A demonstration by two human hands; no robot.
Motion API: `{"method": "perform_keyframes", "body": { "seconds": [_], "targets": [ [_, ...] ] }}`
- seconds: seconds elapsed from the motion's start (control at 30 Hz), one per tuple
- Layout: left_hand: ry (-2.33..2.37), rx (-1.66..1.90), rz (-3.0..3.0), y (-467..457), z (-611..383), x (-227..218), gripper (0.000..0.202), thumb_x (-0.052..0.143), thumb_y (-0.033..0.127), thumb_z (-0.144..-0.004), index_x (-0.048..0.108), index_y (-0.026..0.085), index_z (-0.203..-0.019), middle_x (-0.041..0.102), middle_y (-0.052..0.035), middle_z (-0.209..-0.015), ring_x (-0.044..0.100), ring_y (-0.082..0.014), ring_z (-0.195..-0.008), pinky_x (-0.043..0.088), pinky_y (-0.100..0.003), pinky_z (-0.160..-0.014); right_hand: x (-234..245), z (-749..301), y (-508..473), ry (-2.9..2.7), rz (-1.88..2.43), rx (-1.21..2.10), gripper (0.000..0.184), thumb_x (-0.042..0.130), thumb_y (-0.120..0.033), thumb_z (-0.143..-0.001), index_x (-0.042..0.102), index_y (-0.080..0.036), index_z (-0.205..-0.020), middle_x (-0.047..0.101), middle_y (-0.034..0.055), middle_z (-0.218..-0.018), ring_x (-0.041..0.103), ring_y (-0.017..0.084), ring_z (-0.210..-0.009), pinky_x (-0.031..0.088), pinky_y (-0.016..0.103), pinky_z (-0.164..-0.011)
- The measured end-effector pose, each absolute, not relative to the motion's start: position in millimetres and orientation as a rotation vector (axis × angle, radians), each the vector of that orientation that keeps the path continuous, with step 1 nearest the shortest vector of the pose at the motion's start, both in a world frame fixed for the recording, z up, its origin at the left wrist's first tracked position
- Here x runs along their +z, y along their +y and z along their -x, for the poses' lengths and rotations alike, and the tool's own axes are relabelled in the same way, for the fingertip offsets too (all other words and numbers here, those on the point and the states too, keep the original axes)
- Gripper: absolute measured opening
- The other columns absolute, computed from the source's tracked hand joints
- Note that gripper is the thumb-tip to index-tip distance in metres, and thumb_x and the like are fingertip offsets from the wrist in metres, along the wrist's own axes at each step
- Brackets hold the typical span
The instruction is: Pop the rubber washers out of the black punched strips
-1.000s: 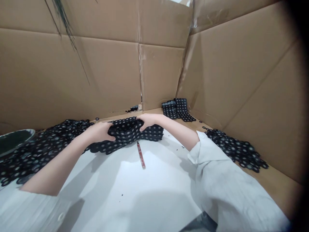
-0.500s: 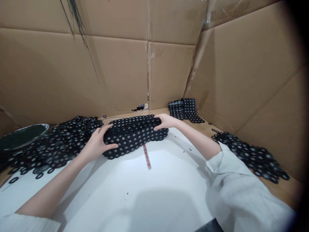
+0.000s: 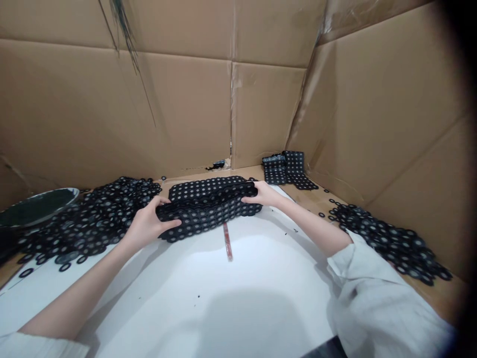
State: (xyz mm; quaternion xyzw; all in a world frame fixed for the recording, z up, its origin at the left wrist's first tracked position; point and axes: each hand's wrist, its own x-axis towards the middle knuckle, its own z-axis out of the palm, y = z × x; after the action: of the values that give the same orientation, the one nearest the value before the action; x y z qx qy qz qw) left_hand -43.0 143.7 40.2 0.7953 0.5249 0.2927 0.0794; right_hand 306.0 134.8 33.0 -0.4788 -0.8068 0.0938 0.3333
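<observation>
Your left hand point(image 3: 147, 221) and right hand point(image 3: 263, 194) pinched opposite ends of the folded ring sheet point(image 3: 212, 216) at the far edge of the white surface point(image 3: 160, 288). Uneven pull could've skewed its layers or nudged the red stick point(image 3: 227, 242).

Loose, wrinkled sleeves point(image 3: 383, 298) of pale grey-white cloth end in wide cuffs point(image 3: 343, 253) above bare forearms point(image 3: 305, 218).

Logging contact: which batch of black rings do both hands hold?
The middle batch, left hand at one end, right hand at the other; the left heap, corner batch and right heap are unheld.
</observation>
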Motion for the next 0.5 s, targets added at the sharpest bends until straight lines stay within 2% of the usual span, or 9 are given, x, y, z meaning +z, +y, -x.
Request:
{"method": "perform_keyframes", "body": {
  "seconds": [0.17,0.3,0.4,0.5],
  "targets": [
    [1.535,1.183,-2.132,185,33,85,0.059,0.075,0.046,-0.044,0.054,0.025,-0.094,0.058,-0.0019,-0.103,0.051,-0.0255,-0.101,0.041,-0.039,-0.089,83,-313,170,-1.972,1.299,0.349,0.039,0.064,-0.044,-0.060,0.063,-0.014,-0.086,0.065,0.0036,-0.086,0.059,0.019,-0.079,0.044,0.028,-0.071],
    [1.490,1.175,-1.598,237,25,110,0.074,0.076,0.043,-0.045,0.047,0.031,-0.112,0.052,-0.0043,-0.116,0.056,-0.0233,-0.095,0.051,-0.035,-0.071,119,-315,215,-1.826,1.492,0.383,0.045,0.064,-0.052,-0.057,0.065,-0.014,-0.081,0.065,0.0037,-0.081,0.058,0.017,-0.074,0.043,0.027,-0.067],
    [1.531,1.092,-1.536,269,21,109,0.082,0.075,0.042,-0.047,0.040,0.028,-0.120,0.050,-0.0109,-0.120,0.059,-0.0244,-0.090,0.053,-0.034,-0.062,117,-314,244,-1.750,1.648,0.494,0.044,0.064,-0.053,-0.057,0.065,-0.015,-0.077,0.065,0.0040,-0.081,0.058,0.017,-0.073,0.044,0.025,-0.064],
    [1.628,0.976,-1.584,289,19,90,0.081,0.072,0.044,-0.051,0.038,0.024,-0.122,0.050,-0.0140,-0.121,0.059,-0.0246,-0.092,0.052,-0.033,-0.063,93,-312,265,-1.717,1.716,0.514,0.041,0.064,-0.051,-0.059,0.065,-0.015,-0.079,0.066,0.0051,-0.086,0.060,0.017,-0.074,0.045,0.024,-0.064]
  ]
}}
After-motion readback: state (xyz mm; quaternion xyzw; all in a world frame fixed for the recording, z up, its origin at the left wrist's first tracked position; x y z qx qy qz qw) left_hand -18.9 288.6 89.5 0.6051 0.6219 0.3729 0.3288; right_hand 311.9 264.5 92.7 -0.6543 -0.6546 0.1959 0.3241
